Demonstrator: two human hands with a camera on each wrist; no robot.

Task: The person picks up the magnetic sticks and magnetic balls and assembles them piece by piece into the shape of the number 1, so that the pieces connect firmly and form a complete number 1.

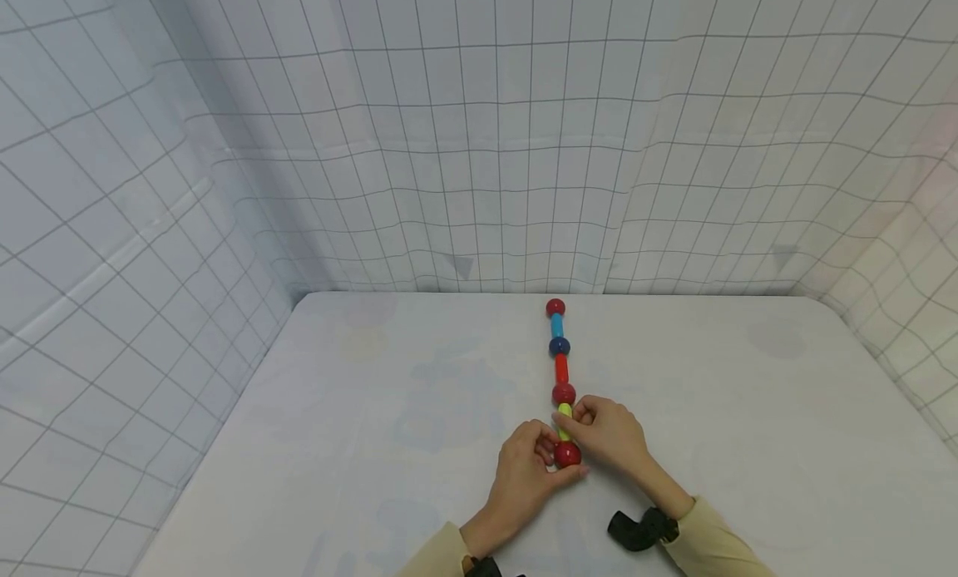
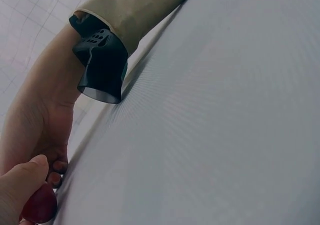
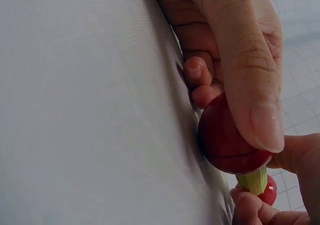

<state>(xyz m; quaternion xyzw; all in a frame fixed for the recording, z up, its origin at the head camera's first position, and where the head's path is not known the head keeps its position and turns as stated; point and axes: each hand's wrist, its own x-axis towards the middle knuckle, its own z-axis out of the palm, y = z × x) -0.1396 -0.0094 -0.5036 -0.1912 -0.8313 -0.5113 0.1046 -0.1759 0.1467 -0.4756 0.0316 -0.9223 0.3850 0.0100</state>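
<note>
A straight chain of balls and rods lies on the white table. My left hand (image 1: 524,473) grips the red ball (image 1: 567,454) at its near end, thumb on the near side and fingers on the far left. My right hand (image 1: 614,437) pinches the yellow-green rod (image 1: 565,410) just beyond that ball. In the right wrist view the ribbed rod (image 3: 253,181) meets the red ball (image 3: 227,137). Farther along come a red ball (image 1: 564,394), a red rod (image 1: 561,368), a dark blue ball (image 1: 559,347), a light blue rod (image 1: 557,326) and a red ball (image 1: 555,308).
The white table (image 1: 337,444) spreads to both sides of the chain. White grid-patterned cloth (image 1: 479,145) hangs behind it and at the sides. A black wrist-worn device (image 1: 642,530) sits at the right sleeve, close above the tabletop.
</note>
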